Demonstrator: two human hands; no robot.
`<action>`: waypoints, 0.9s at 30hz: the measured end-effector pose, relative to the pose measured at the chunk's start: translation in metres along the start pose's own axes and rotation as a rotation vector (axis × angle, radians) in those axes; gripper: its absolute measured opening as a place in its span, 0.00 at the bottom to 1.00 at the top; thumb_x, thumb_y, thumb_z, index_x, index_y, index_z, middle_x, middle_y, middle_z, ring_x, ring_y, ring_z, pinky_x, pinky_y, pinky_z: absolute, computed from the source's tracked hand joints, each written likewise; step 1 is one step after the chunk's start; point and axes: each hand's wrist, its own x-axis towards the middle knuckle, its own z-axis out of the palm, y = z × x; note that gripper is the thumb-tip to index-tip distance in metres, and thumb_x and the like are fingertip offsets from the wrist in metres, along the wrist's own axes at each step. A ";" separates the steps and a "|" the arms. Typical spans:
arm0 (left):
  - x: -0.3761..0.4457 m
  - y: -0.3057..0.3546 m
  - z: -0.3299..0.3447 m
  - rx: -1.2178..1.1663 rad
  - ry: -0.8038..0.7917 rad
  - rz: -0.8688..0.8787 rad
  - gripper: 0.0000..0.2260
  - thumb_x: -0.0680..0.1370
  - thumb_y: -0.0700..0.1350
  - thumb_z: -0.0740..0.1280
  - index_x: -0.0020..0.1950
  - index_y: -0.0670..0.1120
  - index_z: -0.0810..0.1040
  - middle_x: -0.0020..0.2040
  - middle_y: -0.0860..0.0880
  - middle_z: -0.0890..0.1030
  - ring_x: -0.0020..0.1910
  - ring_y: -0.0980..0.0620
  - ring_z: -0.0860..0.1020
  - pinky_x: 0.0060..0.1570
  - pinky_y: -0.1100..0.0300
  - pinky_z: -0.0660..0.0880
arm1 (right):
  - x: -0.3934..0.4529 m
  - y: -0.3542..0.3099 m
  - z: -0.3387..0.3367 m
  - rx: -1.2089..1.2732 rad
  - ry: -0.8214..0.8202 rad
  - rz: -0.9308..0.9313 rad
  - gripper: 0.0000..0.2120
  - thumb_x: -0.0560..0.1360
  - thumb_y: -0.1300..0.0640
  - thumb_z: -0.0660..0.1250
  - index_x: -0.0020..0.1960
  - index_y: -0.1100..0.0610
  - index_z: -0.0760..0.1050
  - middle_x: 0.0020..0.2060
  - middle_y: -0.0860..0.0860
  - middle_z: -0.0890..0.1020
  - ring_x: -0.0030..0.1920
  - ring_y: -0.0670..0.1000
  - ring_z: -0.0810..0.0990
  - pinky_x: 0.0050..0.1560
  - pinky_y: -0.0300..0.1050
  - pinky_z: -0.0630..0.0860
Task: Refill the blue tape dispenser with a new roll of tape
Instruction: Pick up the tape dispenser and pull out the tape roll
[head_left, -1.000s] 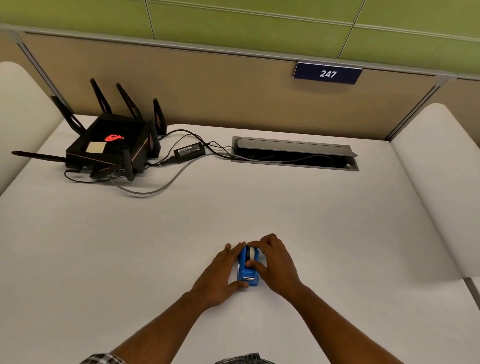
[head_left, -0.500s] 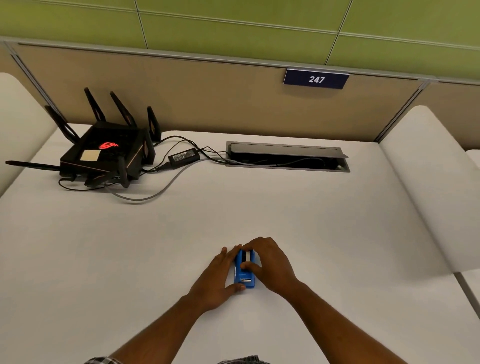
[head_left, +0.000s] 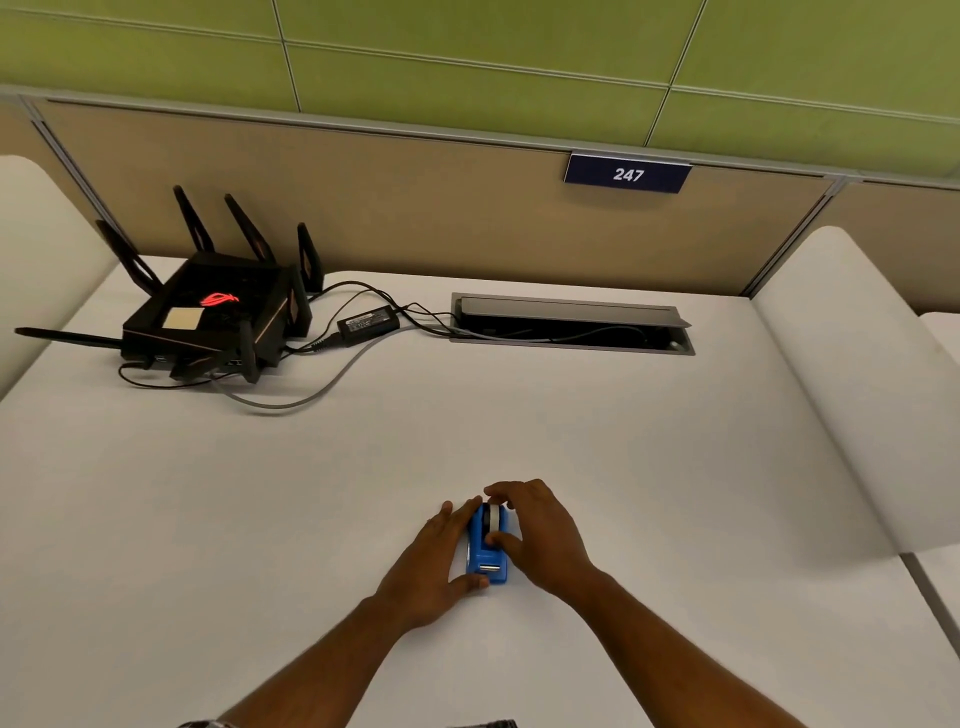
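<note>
The blue tape dispenser (head_left: 487, 552) stands on the white desk (head_left: 260, 519), near its front middle. A roll of tape (head_left: 494, 518) with a dark core sits in the dispenser's far end. My left hand (head_left: 432, 558) lies against the dispenser's left side, thumb at its near corner. My right hand (head_left: 540, 535) cups the right side, with fingers over the roll's top and the thumb on the dispenser's middle. The dispenser's right side is hidden by that hand.
A black router (head_left: 213, 319) with several antennas sits at the back left, with a power brick (head_left: 368, 325) and cables beside it. An open cable hatch (head_left: 571, 325) lies at the back middle. White padded dividers (head_left: 857, 374) flank the desk.
The view has shifted slightly. Both hands stay on the dispenser. The fingers of my right hand have settled over the top of the roll.
</note>
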 end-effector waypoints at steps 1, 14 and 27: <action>0.000 0.000 0.000 0.006 0.002 -0.001 0.43 0.72 0.66 0.67 0.71 0.69 0.35 0.81 0.56 0.46 0.80 0.53 0.50 0.76 0.56 0.54 | -0.001 -0.001 0.000 -0.004 0.013 -0.004 0.26 0.73 0.48 0.76 0.69 0.46 0.73 0.63 0.45 0.78 0.61 0.46 0.77 0.60 0.36 0.72; -0.001 0.015 -0.030 -0.123 -0.093 0.049 0.44 0.71 0.68 0.67 0.79 0.60 0.45 0.81 0.58 0.48 0.80 0.54 0.49 0.77 0.52 0.53 | -0.026 -0.001 -0.014 0.451 0.118 0.092 0.24 0.73 0.54 0.78 0.66 0.47 0.75 0.56 0.41 0.83 0.51 0.45 0.85 0.49 0.42 0.84; -0.016 0.085 -0.001 -0.457 0.335 0.076 0.06 0.78 0.44 0.69 0.53 0.53 0.80 0.49 0.59 0.81 0.50 0.62 0.81 0.49 0.71 0.75 | -0.061 0.008 -0.020 0.866 0.185 0.257 0.19 0.75 0.68 0.73 0.62 0.53 0.82 0.55 0.48 0.88 0.56 0.48 0.87 0.55 0.41 0.82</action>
